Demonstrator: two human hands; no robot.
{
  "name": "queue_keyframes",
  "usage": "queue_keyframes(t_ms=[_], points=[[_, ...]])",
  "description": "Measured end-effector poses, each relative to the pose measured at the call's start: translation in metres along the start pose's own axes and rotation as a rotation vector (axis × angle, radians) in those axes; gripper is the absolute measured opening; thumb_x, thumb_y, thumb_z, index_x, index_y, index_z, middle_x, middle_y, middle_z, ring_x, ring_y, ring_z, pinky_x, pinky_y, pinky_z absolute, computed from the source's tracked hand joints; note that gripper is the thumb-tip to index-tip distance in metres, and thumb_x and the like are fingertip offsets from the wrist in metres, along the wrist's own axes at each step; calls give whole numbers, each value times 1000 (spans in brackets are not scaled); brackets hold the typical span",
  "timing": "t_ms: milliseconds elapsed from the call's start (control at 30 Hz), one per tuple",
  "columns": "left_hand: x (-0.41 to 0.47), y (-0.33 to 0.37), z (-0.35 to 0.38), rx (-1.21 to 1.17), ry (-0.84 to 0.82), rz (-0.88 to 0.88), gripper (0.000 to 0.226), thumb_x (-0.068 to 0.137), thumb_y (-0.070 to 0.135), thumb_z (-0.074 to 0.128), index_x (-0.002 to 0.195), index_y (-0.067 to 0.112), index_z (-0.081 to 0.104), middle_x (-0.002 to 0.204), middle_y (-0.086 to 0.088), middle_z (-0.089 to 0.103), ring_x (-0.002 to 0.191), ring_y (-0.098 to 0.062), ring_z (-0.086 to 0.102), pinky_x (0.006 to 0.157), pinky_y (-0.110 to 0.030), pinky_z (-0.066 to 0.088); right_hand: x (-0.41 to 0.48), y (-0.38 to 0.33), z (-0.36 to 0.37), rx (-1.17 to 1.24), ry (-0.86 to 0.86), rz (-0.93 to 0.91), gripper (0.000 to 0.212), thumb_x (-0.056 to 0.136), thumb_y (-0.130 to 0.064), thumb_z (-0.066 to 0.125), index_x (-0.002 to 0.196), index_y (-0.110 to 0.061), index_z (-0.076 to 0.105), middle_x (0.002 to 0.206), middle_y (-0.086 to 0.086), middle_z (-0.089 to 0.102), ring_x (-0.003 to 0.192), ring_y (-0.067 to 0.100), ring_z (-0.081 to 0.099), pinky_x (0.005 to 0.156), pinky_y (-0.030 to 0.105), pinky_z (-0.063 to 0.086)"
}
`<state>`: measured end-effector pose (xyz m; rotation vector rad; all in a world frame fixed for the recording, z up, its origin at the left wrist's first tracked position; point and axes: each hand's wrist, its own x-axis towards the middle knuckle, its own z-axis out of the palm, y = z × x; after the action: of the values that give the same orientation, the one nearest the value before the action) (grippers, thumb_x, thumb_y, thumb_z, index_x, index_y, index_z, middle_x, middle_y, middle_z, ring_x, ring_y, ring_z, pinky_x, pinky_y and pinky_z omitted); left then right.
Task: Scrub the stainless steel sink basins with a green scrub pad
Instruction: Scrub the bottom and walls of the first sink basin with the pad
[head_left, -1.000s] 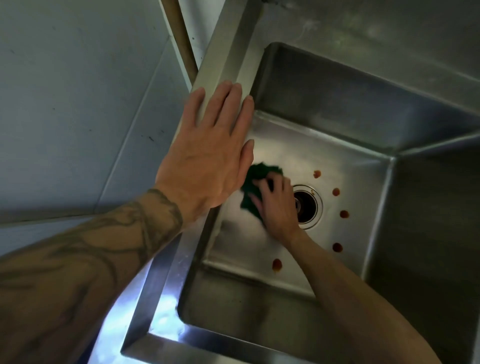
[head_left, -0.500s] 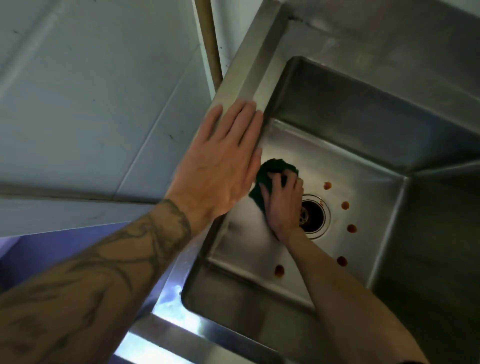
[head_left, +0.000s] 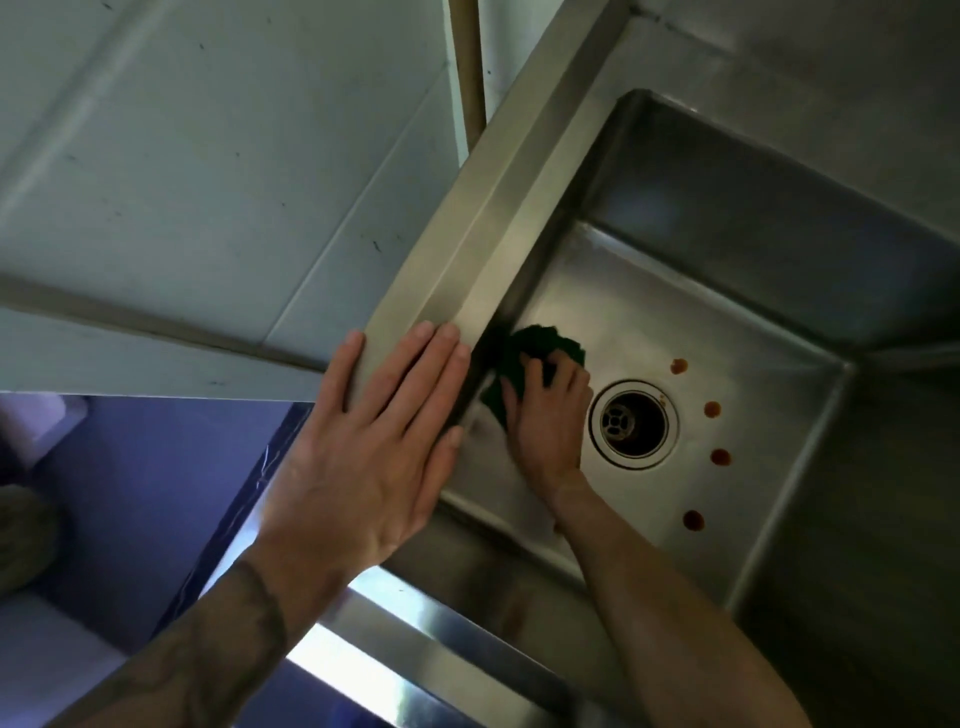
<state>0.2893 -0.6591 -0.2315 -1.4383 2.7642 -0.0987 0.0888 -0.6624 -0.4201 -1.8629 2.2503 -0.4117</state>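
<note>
Left hand (head_left: 374, 452) braced flat on the rim (head_left: 498, 208); right hand (head_left: 545, 421), gripping the scrub pad (head_left: 524, 345), should press firmly toward the brown spots (head_left: 711, 409)

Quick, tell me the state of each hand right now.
Left hand: open, lying flat on the sink rim.
Right hand: closed on the green scrub pad, down on the basin floor.

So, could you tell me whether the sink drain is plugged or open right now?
Open: the drain shows its bare strainer crossbars, with no stopper in it.
</note>
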Motion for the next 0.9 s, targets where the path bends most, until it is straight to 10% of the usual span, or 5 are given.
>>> queue_keyframes(t_ms=[167, 367, 600, 800, 900], points=[[3, 1, -4, 44, -12, 2, 66, 117, 43, 25, 171, 6, 15, 179, -14, 14, 167, -29, 15, 133, -60, 17, -41, 18, -10, 30, -170, -461, 41, 90, -33, 78, 124, -12, 68, 127, 21, 62, 108, 38, 56, 87, 48, 56], [3, 2, -3, 44, -1, -5, 66, 117, 42, 29, 171, 6, 18, 179, -14, 17, 166, -29, 18, 132, -60, 19, -4, 9, -11, -7, -16, -20, 35, 101, -35, 65, 122, -7, 66, 126, 24, 57, 108, 39, 50, 89, 47, 47], [4, 1, -5, 49, -8, 0, 66, 117, 42, 27, 170, 5, 18, 179, -16, 17, 166, -31, 18, 132, -61, 18, -41, 25, -16, 18, -216, -559, 38, 85, -30, 83, 116, -12, 73, 122, 20, 65, 101, 40, 63, 85, 45, 58], [4, 2, -5, 41, 15, -4, 65, 117, 41, 29, 170, 5, 20, 178, -15, 21, 165, -31, 22, 132, -61, 19, 11, 42, -14, -67, -46, -102, 36, 102, -34, 62, 128, -9, 62, 132, 21, 54, 117, 37, 48, 99, 47, 48], [5, 2, -5, 47, 5, 2, 66, 116, 42, 29, 170, 5, 21, 178, -16, 21, 165, -31, 22, 132, -61, 19, -20, 38, -13, -28, -116, -279, 37, 97, -32, 68, 126, -10, 63, 131, 21, 55, 114, 37, 47, 96, 49, 50]])
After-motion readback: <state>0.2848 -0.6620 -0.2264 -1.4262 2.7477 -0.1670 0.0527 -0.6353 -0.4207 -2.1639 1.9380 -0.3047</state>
